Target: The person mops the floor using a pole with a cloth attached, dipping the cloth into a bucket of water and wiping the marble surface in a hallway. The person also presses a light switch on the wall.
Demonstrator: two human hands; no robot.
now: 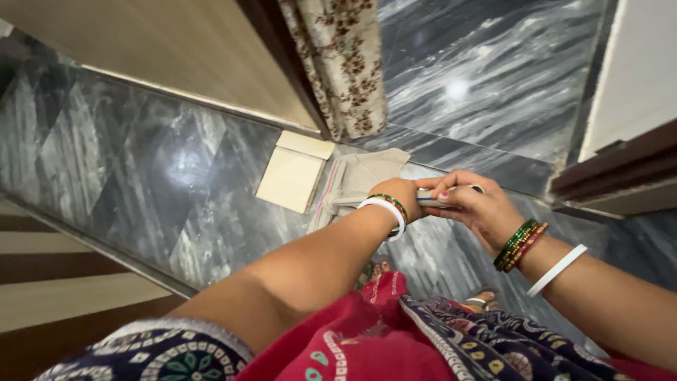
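Note:
My left hand (400,196) and my right hand (474,206) are both closed around a thin white and blue handle (429,198), one hand right behind the other. The handle runs down and away from me to a beige cloth (361,178) lying on the grey marble floor (162,169). My left hand hides part of the handle where it meets the cloth. Both wrists carry white and coloured bangles.
A cream rectangular board (293,176) lies on the floor left of the cloth. A floral curtain (340,63) hangs beside a dark door frame above it. A brown wooden frame (613,176) stands at the right. My sandalled foot (483,300) shows below my hands.

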